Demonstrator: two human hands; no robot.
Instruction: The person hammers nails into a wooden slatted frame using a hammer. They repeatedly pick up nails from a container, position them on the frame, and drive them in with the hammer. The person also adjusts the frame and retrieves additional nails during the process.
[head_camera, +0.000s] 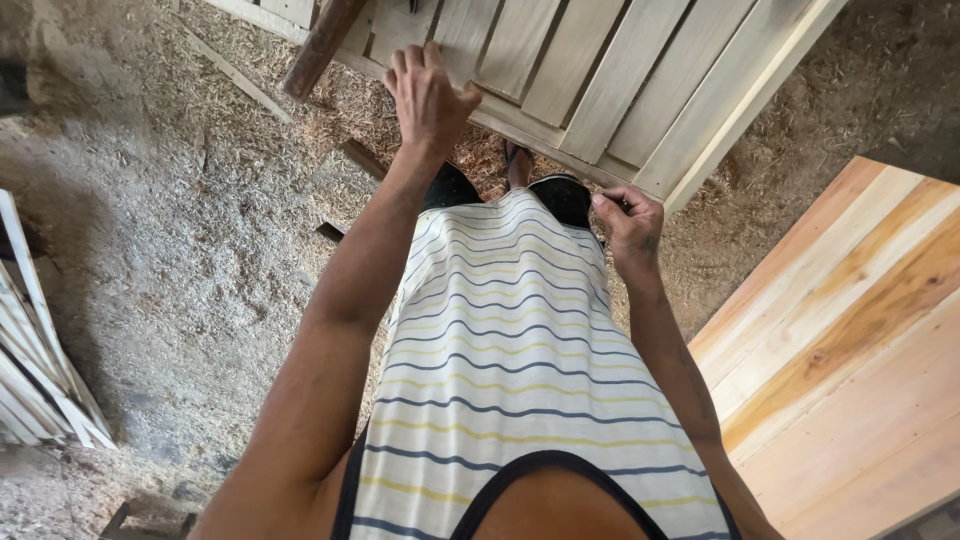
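Note:
I look straight down my striped sleeveless shirt. My left hand (428, 95) reaches forward and rests flat on the near edge of a pale slatted wooden panel (600, 80), thumb hooked over its frame. My right hand (630, 222) hangs at my waist by the shirt's hem, fingers curled with thumb and forefinger pinched together; whether something small is in the pinch I cannot tell. It touches no part of the panel.
Sawdust and wood shavings (150, 200) cover the floor. A dark wooden post (318, 45) leans by the panel's left end. A smooth board surface of orange and pale planks (850, 350) lies at right. White slatted pieces (35, 370) stand at the left edge.

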